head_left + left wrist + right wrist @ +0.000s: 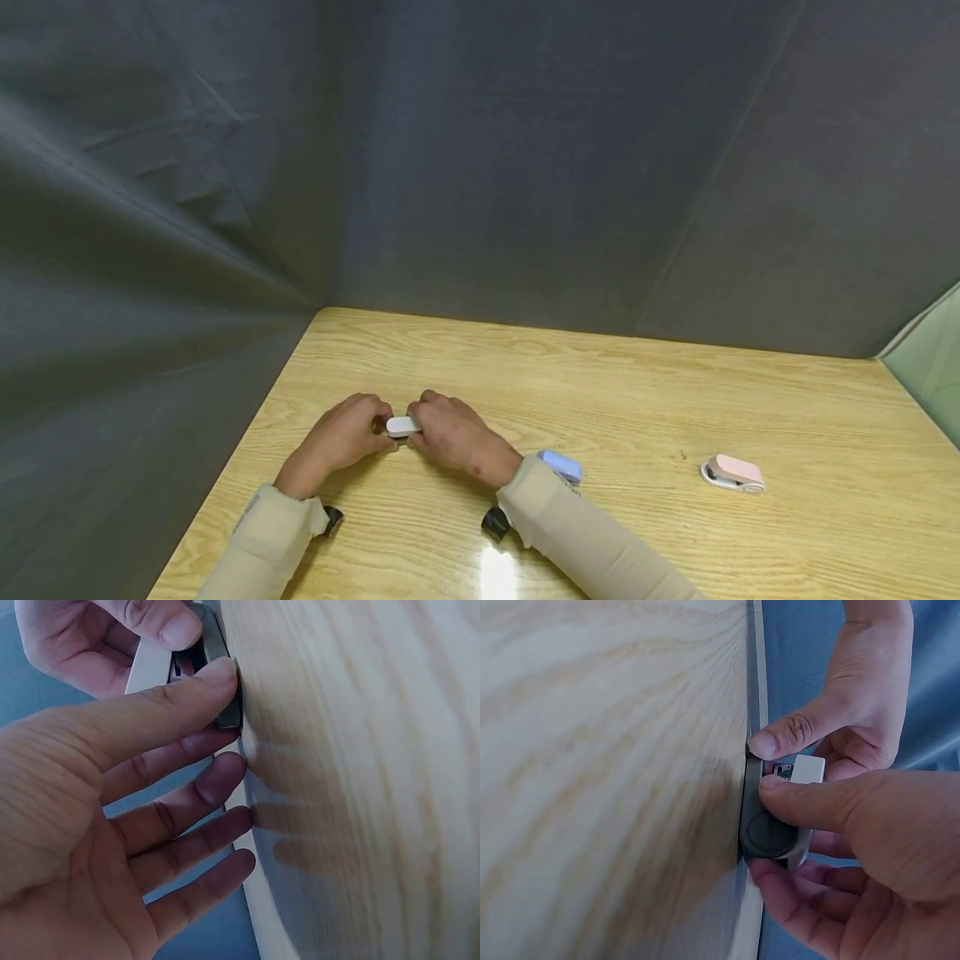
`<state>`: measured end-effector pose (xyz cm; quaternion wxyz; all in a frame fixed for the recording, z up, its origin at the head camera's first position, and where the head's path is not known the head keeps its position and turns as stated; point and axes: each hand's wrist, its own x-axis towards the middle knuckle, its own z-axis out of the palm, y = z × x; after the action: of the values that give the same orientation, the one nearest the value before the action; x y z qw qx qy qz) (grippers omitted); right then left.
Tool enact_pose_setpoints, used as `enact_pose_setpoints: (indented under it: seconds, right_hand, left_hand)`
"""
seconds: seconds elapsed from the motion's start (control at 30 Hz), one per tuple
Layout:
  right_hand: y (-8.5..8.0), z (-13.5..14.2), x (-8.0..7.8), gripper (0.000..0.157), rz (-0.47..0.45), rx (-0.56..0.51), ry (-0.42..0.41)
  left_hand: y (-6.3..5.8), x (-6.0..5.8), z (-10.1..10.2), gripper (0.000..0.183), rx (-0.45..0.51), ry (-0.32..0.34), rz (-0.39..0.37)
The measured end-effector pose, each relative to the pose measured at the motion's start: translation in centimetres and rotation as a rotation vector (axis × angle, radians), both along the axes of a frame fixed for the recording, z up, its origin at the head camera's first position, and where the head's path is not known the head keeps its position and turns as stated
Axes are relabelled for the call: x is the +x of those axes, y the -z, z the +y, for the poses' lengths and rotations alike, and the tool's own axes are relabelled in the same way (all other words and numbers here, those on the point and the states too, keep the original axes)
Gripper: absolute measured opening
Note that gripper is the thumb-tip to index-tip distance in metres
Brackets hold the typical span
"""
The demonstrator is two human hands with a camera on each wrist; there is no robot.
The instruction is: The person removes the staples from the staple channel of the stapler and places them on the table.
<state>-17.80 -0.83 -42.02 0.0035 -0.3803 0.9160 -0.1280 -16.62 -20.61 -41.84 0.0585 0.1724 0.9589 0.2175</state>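
Note:
A small stapler (pixel 402 427) with a white top and a dark grey base (pixel 772 834) lies between both hands at the tabletop. My left hand (pixel 345 435) pinches one end of its base between thumb and forefinger, while the other fingers spread loosely with their tips at the wood. From the opposite side my right hand (pixel 453 433) grips the rounded end, thumb on the base and fingers around the far side. In the right wrist view the white top stands apart from the base, showing the gap between them. The right hand covers much of the stapler in the head view.
A blue stapler (pixel 561 467) sits beside the right sleeve (pixel 592 529), partly hidden by it. Farther right on the wooden table (pixel 637 392) lies a pink and white stapler (pixel 735 473). Dark sheeting (pixel 510 167) rises behind the table and along its left side.

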Motion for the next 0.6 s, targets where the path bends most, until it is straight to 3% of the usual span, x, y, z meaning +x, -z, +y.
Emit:
enact_pose_setpoints:
  seconds: [0.27,0.6]
  right_hand:
    - [0.07,0.02,-0.06,0.014,-0.007,-0.046,0.002]
    - [0.14,0.11,-0.14,0.015,-0.052,-0.102,0.018]
  left_hand:
    - [0.0,0.06,0.01,0.024,0.006,-0.044,-0.016]
    - [0.05,-0.05,0.01,0.025,0.025,-0.043,0.002]
